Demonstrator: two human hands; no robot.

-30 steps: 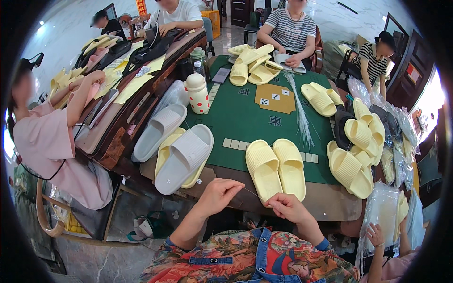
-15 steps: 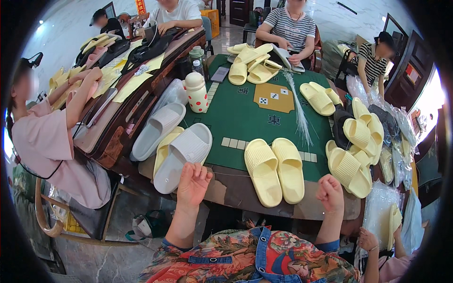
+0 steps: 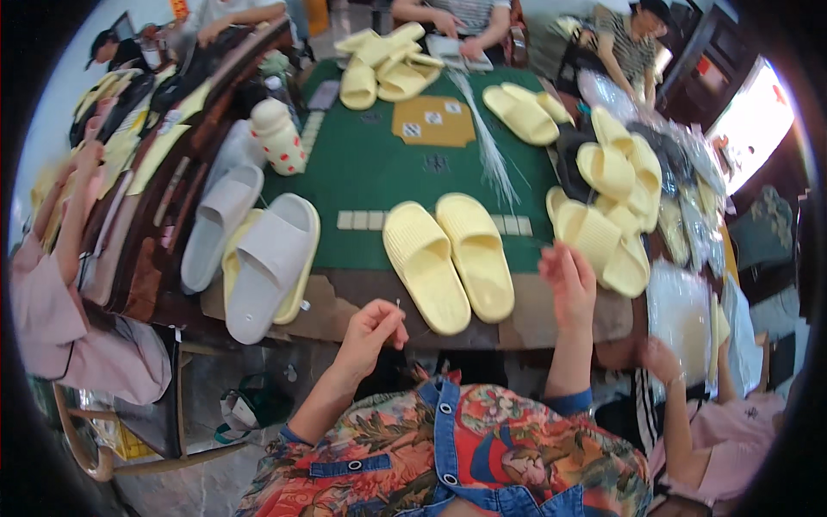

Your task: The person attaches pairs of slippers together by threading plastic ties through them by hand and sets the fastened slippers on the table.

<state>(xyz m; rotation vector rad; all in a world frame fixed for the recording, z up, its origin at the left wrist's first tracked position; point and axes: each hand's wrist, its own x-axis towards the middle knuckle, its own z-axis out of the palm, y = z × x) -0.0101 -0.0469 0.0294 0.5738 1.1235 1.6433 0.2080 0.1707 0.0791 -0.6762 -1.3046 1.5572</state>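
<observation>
A pair of pale yellow slippers, the left slipper (image 3: 422, 263) and the right slipper (image 3: 476, 258), lies side by side at the table's near edge. Close to the left slipper's heel, my left hand (image 3: 372, 334) is closed in a pinch; a tiny thin tip shows at its fingers, too small to name. To the right of the pair, my right hand (image 3: 570, 280) is raised with its fingers pinched together, and what they hold cannot be made out. Neither hand touches the slippers. A bundle of white strands (image 3: 488, 142) lies on the green table top (image 3: 345, 181) beyond them.
Grey slippers (image 3: 274, 250) lie at the left, near a dotted white bottle (image 3: 277, 138). More yellow slippers (image 3: 594, 237) are piled at the right, others (image 3: 388, 65) at the far side. Co-workers sit around; one person's hand (image 3: 662, 360) is close on my right, near clear plastic bags (image 3: 680, 302).
The view has shifted, so the table sits higher and further left. My left hand has moved from beside the grey slipper toward the yellow pair, its fingers now pinched. My right hand has turned.
</observation>
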